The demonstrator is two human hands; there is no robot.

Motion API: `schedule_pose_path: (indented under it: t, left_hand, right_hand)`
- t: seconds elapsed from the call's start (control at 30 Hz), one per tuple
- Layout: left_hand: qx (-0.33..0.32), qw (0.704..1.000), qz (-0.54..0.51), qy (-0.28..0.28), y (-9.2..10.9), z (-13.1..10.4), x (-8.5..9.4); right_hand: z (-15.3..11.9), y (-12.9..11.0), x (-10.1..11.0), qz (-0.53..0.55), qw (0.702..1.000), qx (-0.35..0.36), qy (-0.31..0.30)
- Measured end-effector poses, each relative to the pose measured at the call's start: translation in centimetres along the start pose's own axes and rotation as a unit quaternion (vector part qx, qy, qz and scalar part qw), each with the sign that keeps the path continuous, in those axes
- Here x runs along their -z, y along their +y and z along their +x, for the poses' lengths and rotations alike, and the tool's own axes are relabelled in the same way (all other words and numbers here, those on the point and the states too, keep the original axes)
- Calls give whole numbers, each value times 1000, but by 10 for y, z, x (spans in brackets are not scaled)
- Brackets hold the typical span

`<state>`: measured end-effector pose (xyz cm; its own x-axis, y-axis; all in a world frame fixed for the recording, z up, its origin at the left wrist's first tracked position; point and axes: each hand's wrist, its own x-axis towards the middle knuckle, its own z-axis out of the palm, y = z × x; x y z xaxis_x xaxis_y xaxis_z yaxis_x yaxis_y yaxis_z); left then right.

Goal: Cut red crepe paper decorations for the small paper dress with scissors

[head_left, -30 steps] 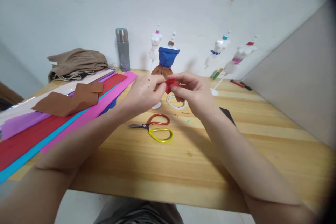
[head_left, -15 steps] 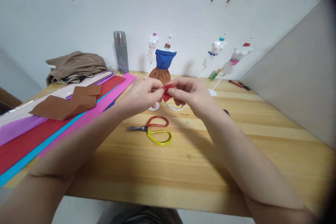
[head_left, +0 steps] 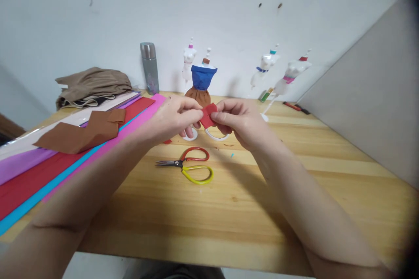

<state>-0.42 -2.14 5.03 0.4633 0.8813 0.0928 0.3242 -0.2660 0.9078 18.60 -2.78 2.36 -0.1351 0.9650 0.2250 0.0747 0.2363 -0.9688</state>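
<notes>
A small red piece of paper [head_left: 208,115], creased across its middle, is held up between my two hands. My left hand [head_left: 179,115] pinches its left edge between thumb and fingers. On the right edge, my right hand [head_left: 237,117] has its thumb pressed over the front and its fingers behind. Just beyond my hands stands a small white mannequin dressed in a blue top [head_left: 203,77] and a gathered brown skirt [head_left: 198,94], its lower part hidden by my hands. Scissors [head_left: 178,164] with one red and one yellow handle lie nearer me, blades pointing left.
Colored paper sheets [head_left: 131,115] lie at left with a brown piece [head_left: 83,133] on top. Behind them are a folded brown cloth [head_left: 94,83] and a grey flask [head_left: 150,69]. More white mannequins [head_left: 296,69] stand at the back. A red-black tool [head_left: 296,107] lies far right.
The red paper now shows more of its face and appears slightly more spread between my fingers. My view has tilted up a little. Both hands keep their pinch.
</notes>
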Motion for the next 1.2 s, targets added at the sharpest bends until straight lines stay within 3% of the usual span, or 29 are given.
schedule_pose_path:
  t: [0.23,0.53,0.8,0.93,1.07,1.2]
  left_hand:
    - [22,999,-24,2,-8,3,-4]
    - [42,999,-31,-5,1,2,-5]
    - [19,1000,-16,-13,-5,2,-4]
    - [41,999,9,-31,-8,2,0]
    - [49,996,-45,-63,-10,5,-2]
    - [34,995,-75,-49,-12,7,-5]
  right_hand:
    - [-3,-2,-1,-6,1000,15,4]
    - [-2,-3,4,-5,999,20,-39]
    - [-2,-1,1,-48,998,22,-16]
    - [-3,-2,0,-36,999,31,-8]
    - [-4,-2,0,-35,998,39,-22]
    - [-4,-3,1,-50,998,35,-12]
